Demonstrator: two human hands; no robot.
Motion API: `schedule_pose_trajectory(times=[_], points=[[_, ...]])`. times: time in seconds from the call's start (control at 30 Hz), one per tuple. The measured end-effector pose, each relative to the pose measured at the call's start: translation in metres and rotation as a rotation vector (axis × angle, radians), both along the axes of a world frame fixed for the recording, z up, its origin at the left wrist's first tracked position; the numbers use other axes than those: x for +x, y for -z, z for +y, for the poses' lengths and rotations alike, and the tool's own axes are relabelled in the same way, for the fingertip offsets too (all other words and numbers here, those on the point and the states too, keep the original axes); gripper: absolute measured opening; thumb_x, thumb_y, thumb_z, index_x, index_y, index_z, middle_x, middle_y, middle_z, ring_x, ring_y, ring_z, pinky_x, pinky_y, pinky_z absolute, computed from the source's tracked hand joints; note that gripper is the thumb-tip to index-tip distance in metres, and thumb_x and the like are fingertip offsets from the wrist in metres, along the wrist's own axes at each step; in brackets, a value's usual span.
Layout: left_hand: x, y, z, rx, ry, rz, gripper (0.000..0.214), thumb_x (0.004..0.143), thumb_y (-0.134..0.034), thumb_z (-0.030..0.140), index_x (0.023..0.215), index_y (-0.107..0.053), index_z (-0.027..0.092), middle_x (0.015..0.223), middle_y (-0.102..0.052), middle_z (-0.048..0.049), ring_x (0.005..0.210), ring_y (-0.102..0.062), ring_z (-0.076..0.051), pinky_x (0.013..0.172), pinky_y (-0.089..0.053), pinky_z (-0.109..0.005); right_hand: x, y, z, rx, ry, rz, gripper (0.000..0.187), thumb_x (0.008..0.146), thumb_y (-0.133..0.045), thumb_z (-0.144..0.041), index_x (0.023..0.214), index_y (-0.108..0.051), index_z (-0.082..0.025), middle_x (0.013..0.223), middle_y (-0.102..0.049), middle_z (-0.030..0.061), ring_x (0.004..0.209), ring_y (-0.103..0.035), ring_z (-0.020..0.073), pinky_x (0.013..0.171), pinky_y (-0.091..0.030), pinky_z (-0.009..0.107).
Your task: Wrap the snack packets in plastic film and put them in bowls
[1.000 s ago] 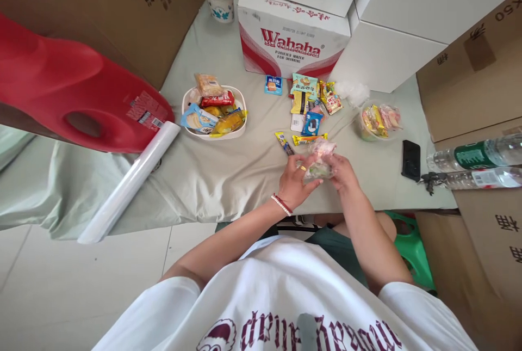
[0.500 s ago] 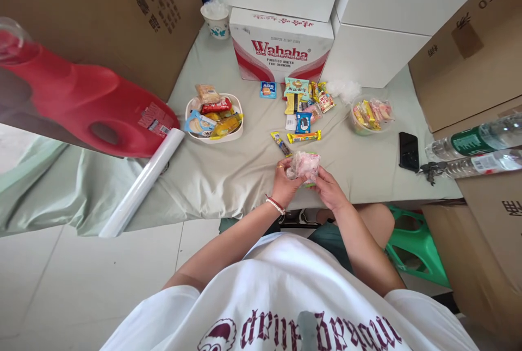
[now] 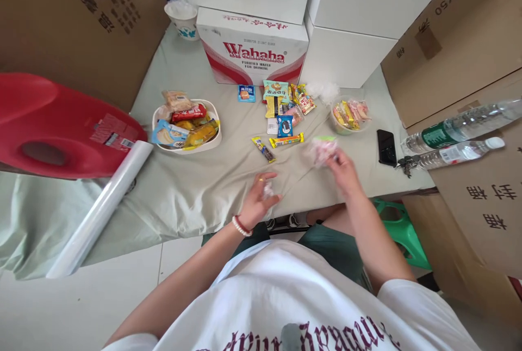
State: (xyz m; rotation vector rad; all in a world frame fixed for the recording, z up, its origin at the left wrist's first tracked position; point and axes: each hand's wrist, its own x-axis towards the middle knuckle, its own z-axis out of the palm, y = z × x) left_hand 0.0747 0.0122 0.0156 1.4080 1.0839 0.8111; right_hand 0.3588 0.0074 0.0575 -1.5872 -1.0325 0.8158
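Now gripping a pink packet in the right hand, over the counter, just beside a yellow wrapper! Holding crumpled plastic in the curled left hand. Reading "Wahaha PURIFIED WATER FOR DRINKING" on the box behind.

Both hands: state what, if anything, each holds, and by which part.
The right hand holds a pink packet by its near right edge. The left hand has crumpled whitish plastic between thumb and fingers; which part cannot be told.

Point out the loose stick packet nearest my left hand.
The dark-and-yellow stick beyond the left hand; the orange-and-yellow stick lies farther from that hand.
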Motion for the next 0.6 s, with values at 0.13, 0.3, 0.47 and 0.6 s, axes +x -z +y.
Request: schedule_pose_trajectory(times=[0.13, 0.3, 0.47, 0.6], points=[[-0.058, 0.002, 0.001, 0.291, -0.243, 0.32, 0.02, 0.087, -0.063, 0.034, 0.101, -0.068, 0.022, 0.103, -0.065, -0.0054, 0.097, -0.063, -0.023, 0.092, -0.05, -0.038, 0.084, -0.056, 0.061, 0.049, 0.345, -0.691, 0.023, 0.091, -0.068, -0.038, 0.109, -0.067, -0.023, 0.115, -0.063, 0.0098, 0.104, -0.054, 0.0238, 0.102, -0.04, 0.041], [-0.104, 0.021, -0.008, 0.351, -0.388, 0.595, 0.017, 0.088, -0.058, 0.033, 0.096, -0.068, 0.022, 0.097, -0.065, -0.006, 0.088, -0.065, -0.025, 0.085, -0.051, -0.04, 0.106, -0.061, 0.13, -0.062, 0.306, -0.934, 0.032, 0.097, -0.065, -0.022, 0.128, -0.059, -0.018, 0.135, -0.048, 0.0157, 0.106, -0.045, 0.0204, 0.098, -0.032, 0.038], [-0.108, 0.037, -0.018, 0.481, -0.289, 0.623, 0.013, 0.086, -0.061, 0.031, 0.094, -0.068, 0.024, 0.099, -0.067, -0.0083, 0.094, -0.066, -0.028, 0.087, -0.052, -0.041, 0.086, -0.028, 0.155, -0.202, 0.153, -0.962, 0.035, 0.092, -0.076, -0.031, 0.116, -0.064, -0.009, 0.126, -0.056, 0.0145, 0.102, -0.045, 0.0168, 0.099, -0.027, 0.038], [-0.106, 0.038, -0.02, 0.519, -0.249, 0.553, 0.011, 0.083, -0.068, 0.032, 0.092, -0.068, 0.024, 0.096, -0.068, -0.0079, 0.089, -0.065, -0.027, 0.083, -0.051, -0.04, 0.083, -0.025, 0.15, -0.257, 0.118, -1.061, 0.03, 0.1, -0.061, -0.017, 0.128, -0.06, -0.005, 0.135, -0.054, 0.0202, 0.11, -0.046, 0.0183, 0.102, -0.025, 0.041]])
